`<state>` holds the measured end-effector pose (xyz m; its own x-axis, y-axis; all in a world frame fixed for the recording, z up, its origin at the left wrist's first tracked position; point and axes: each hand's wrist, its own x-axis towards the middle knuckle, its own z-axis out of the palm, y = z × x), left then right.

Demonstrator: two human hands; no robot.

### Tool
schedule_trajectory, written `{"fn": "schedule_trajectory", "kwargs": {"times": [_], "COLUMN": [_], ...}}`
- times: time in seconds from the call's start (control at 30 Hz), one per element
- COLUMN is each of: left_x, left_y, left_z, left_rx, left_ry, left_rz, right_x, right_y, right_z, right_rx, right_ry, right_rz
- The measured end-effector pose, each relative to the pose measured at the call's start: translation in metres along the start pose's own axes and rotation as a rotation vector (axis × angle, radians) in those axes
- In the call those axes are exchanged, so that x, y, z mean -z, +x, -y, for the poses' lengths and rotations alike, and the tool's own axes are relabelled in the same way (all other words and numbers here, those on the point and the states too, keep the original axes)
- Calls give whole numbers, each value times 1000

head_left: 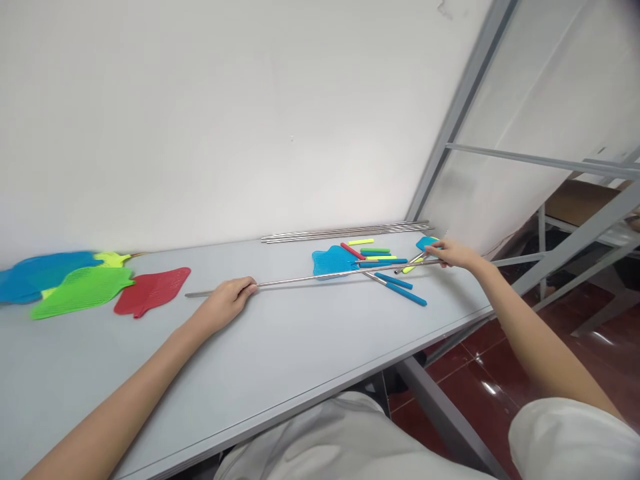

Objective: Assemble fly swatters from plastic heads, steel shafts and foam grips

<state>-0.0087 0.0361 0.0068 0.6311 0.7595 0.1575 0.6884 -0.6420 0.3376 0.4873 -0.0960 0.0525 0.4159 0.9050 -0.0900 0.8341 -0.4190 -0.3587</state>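
Note:
A long thin metal rod (300, 280) slants over the grey table. Near its left end, my left hand (231, 301) is closed around it. My right hand (450, 253) pinches the far right end, and a shorter metal piece (411, 263) lies against its fingertips; whether that piece is also gripped I cannot tell. Just beyond those fingers is a small blue piece (425, 243), partly hidden. Under and behind the rod lie a blue mesh fly swatter head (330, 260) and several coloured handle grips, among them a blue one (406, 293) and a red one (353, 251).
Along the wall lies a bundle of metal rods (320, 235). Red (153, 291), green (83, 291) and blue (45, 272) swatter heads rest at the left, with yellow ones (113, 259) under them. A grey metal frame (440, 157) stands at the right end of the table (280, 360).

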Motion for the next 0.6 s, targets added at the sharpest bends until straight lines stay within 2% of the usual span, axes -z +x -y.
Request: {"fn": "schedule_trajectory", "kwargs": {"times": [0.13,0.27,0.33,0.4,0.43,0.53,0.6], "left_x": [-2,-5,-5,-4,-4,-4,-4], "left_y": [-1,-1,-1,-2,-2,-3,-3], "left_z": [5,6,5,3,2,0,-1], "left_rx": [-38,-82,-94,-111,-120,-139,-143], "left_ry": [-12,-2,3,9,12,15,15], "left_rz": [-18,-32,-34,-33,-32,-29,-32], "right_x": [0,-7,-12,-17,-19,-24,-27], "right_y": [-1,-16,-24,-30,-32,-35,-36], "right_z": [-37,-72,-89,-105,-111,-125,-128], "right_rx": [-134,-216,-219,-281,-333,-382,-389], "right_ry": [-12,56,153,480,541,598,593], "right_rz": [-90,-166,-231,-334,-359,-416,-383]}}
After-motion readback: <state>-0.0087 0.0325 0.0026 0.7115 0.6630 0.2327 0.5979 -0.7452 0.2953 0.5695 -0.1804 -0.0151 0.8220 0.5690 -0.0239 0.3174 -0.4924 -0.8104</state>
